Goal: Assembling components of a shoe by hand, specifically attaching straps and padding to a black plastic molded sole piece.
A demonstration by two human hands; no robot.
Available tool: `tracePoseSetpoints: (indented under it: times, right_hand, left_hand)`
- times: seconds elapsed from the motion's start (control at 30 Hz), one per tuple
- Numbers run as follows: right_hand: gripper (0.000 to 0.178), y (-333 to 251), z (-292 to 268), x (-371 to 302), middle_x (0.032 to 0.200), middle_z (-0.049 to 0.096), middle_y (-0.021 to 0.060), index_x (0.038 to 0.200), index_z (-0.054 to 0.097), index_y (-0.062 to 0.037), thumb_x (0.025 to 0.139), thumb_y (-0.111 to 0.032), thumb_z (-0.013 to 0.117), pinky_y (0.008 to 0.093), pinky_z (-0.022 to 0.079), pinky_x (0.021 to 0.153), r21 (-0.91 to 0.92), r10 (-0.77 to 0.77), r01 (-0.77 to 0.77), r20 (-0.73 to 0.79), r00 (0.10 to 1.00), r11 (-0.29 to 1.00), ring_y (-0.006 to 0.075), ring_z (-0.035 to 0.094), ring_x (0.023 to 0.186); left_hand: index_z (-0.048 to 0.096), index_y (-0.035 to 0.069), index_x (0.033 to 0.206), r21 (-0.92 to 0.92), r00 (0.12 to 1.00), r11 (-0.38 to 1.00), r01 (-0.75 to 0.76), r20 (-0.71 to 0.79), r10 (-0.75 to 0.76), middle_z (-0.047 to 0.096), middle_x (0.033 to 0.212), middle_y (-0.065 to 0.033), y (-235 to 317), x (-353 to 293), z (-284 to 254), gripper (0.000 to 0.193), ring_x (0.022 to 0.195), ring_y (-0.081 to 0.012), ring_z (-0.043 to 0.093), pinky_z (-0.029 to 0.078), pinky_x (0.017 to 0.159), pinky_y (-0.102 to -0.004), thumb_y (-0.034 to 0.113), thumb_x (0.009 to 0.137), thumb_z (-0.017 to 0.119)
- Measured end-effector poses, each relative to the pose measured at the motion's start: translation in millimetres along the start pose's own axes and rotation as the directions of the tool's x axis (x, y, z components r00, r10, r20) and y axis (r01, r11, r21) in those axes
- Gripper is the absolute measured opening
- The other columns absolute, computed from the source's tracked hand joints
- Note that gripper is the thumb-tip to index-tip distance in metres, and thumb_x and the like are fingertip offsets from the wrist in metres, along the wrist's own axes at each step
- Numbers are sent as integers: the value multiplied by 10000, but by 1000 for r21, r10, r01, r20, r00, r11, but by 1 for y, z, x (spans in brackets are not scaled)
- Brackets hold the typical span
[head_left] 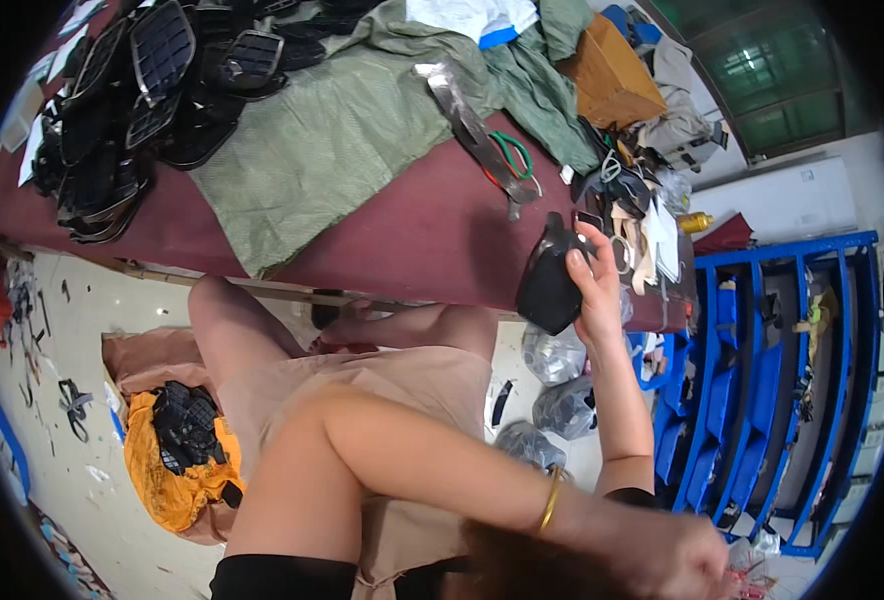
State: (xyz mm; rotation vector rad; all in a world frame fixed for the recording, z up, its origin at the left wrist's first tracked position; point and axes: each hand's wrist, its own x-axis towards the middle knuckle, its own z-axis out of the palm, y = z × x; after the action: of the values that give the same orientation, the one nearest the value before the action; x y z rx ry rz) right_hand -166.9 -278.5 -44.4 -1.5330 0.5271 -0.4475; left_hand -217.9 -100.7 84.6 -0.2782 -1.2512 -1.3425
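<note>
My right hand is raised over the table's front right edge, fingers and thumb closed on a black curved piece with a smooth, dark face. I cannot tell its exact kind. Across my lap my left arm reaches far right, a gold bangle on its wrist. My left hand is smeared by motion at the lower right, so its fingers do not show clearly. Beyond the black piece lie green-handled scissors and a long dark strip on the maroon table.
Black pieces with grid-patterned panels are heaped at the table's far left, beside green woven sheeting. A cardboard box stands at the back. Blue shelving is on the right. An orange bag and clear plastic bags lie on the floor.
</note>
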Motion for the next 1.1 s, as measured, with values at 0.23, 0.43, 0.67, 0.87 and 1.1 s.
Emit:
tracePoseSetpoints:
  times: [0.23, 0.43, 0.67, 0.87, 1.1]
  right_hand:
    - [509, -58, 62, 11, 1106, 555, 106, 1282, 358, -57, 854, -154, 617, 283, 449, 864, 171, -270, 254, 80, 959, 952, 163, 557, 989]
    - [793, -41, 133, -4, 1059, 574, 100, 1360, 225, -91, 757, -175, 733, 278, 417, 877, 222, -194, 88, 524, 829, 971, 157, 546, 993]
    - [459, 5, 152, -18, 1006, 552, 36, 1275, 368, -56, 931, -333, 491, 217, 407, 831, 403, 85, -230, 347, 934, 886, 75, 526, 890]
    - [274, 30, 152, -13, 913, 558, -1, 1159, 443, -51, 929, -182, 515, 197, 424, 754, 401, 160, -278, 303, 939, 873, 38, 517, 839]
    - [338, 42, 155, -5, 870, 583, 9, 1129, 478, -58, 886, -268, 583, 224, 480, 650, 433, 387, -429, 187, 903, 793, 75, 568, 741]
  left_hand:
    - [569, 23, 1030, 131, 242, 549, 825, -961, -134, 591, 970, -32, 63, -190, -78, 185, 928, -99, 534, 455, 775, -291, 134, 896, 506]
    - [562, 52, 991, 314, -4, 950, -2, -950, 314, 588, 887, 22, 115, -175, -84, 351, 811, -52, 531, 439, 743, -237, 367, 957, 411]
    - [589, 46, 936, 474, 32, 870, 134, -880, 474, 598, 827, 35, 105, -205, -86, 149, 717, -12, 537, 434, 655, -173, 158, 925, 490]
    - [574, 89, 898, 462, -105, 878, 129, -874, 475, 570, 797, 43, 83, -212, -100, 106, 716, -30, 525, 428, 665, -202, 169, 906, 506]
    - [528, 93, 765, 485, -151, 844, 232, -839, 523, 497, 693, 63, 88, -221, -122, 216, 648, -2, 448, 379, 566, -188, 208, 938, 469]
